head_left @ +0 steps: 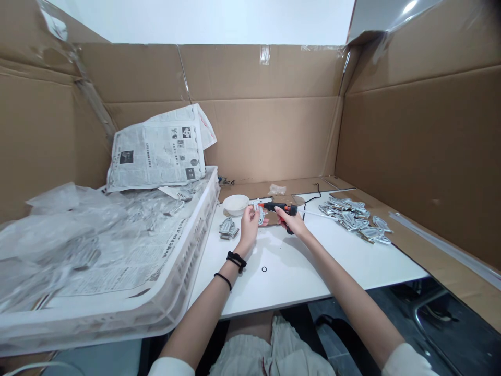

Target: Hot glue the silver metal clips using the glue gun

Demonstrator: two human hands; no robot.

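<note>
In my right hand (291, 220) is a black glue gun (278, 207) with an orange nozzle, gripped by its handle. A white glue stick (319, 214) sticks out of its back end. My left hand (249, 223) pinches a small flat grey-and-white piece (260, 213), and the nozzle tip is at or very close to it. The exact contact is too small to make out. Just left of my left hand lies a small stack of similar grey-and-white pieces (228, 228). A white bowl (236, 204) stands behind that stack.
A large white plastic crate (183, 277) with newspaper (156, 149) and plastic bags takes up the left. On the right of the white table (282, 284) lies a pile of grey-and-white pieces (354, 216). A small black ring (264, 269) lies in front. Cardboard walls (270, 136) surround the table.
</note>
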